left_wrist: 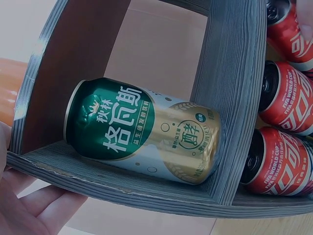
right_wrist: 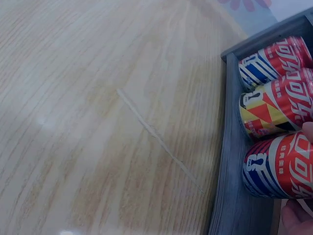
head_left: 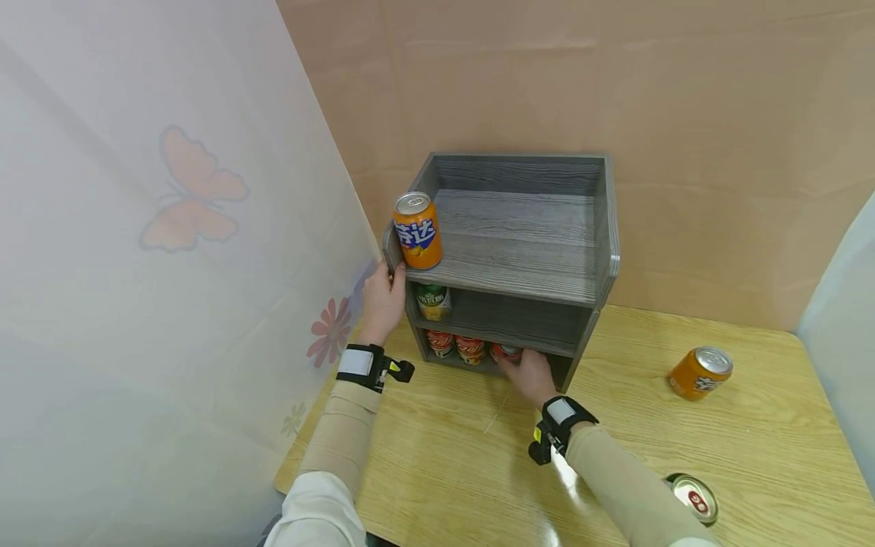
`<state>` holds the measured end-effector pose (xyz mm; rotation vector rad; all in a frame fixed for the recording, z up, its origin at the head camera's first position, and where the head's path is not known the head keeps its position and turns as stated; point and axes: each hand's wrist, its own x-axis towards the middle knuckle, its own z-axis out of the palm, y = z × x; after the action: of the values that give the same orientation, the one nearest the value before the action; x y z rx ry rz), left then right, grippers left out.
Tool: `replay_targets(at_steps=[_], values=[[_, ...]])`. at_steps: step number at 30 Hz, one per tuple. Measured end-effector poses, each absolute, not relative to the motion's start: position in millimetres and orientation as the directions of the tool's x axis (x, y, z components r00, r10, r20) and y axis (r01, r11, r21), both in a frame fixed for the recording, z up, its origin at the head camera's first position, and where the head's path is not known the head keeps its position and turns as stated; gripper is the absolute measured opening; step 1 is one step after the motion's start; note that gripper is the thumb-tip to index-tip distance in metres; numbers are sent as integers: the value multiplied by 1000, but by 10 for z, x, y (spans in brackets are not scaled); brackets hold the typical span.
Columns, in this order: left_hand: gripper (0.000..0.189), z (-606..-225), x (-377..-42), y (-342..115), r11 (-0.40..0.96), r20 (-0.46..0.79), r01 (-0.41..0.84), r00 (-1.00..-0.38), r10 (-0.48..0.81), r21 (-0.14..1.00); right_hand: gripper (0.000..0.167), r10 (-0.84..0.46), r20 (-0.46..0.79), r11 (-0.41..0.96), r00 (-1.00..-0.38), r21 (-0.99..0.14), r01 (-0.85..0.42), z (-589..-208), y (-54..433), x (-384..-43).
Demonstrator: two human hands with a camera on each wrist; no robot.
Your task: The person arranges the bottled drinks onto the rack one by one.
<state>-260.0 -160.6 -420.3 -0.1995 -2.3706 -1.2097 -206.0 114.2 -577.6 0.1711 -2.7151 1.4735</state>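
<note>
A grey wooden shelf [head_left: 516,235] stands against the back wall, and my left hand [head_left: 384,304] grips its left side panel. On the bottom level, my right hand [head_left: 533,376] holds a red cola can [right_wrist: 276,166], with thumb and fingers on either side of it in the right wrist view. Two more red cola cans, one in the middle [head_left: 470,350] and one at the left end [head_left: 440,343], stand beside it. A green and gold kvass can [left_wrist: 146,129] stands at the left of the middle level. Above it, an orange soda can [head_left: 418,235] stands at the top level's front left corner.
Another orange soda can [head_left: 700,374] is on the wooden table [head_left: 437,441] right of the shelf. Nearer, a can [head_left: 693,499] shows its silver end beside my right sleeve. A white curtain [head_left: 171,342] borders the left side.
</note>
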Motion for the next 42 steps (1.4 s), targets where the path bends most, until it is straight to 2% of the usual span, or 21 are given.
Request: replay_targets(at_steps=[4,12,20,33,40,42], values=[[27,-4205,-2603,-1606,598,472,336,-878,-80,727,60,-76,76,553,-994,-826,-105,-5765,1141,-2101],[27,-4205,-2609,-1610,605,479,341,-874,-78,720,63,-79,-5,545,-997,-838,-39,-5660,1111,-2155],[28,-4213,-2614,-1607,594,478,346,-875,-75,726,60,-107,-11,519,-994,-854,-46,-5684,1119,-2210],[30,-4233,-2625,-1620,602,500,359,-863,-76,713,67,-124,-61,528,-990,-849,-14,-5655,1114,-2216],[29,-4228,-2622,-1621,607,497,356,-865,-74,710,95,-197,-130,527,-972,-850,7,-5731,1132,-2226],[28,-4223,-2616,-1620,606,489,349,-869,-77,715,99,-216,-139,521,-966,-853,6,-5735,1145,-2215]])
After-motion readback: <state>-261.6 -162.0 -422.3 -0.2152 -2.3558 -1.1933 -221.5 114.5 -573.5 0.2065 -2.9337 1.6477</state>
